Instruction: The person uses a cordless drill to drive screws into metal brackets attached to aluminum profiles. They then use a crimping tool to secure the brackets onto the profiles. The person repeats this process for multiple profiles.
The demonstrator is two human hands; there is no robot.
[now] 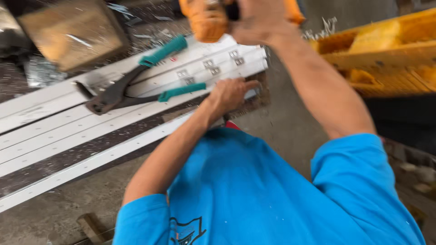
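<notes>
Head view, right hand [259,20] grasping orange drill [206,20], left hand [229,95] pressed flat on white strips [136,97] below

- Large snips [136,84] with teal handles, lying across the strips' middle.
- Brown block [75,34], blurred, at the bench's far left corner.
- Yellow frame [386,50] off the right edge.
- Metal shavings [318,27] beyond the far end.

1. Even, soft daylight; no hard shadows
2. Motion blur smears the orange power tool [206,20] and the right hand [254,22] at top
3. White metal strips [68,131] look bright, slightly washed out
4. Yellow frame [390,50] is soft
</notes>
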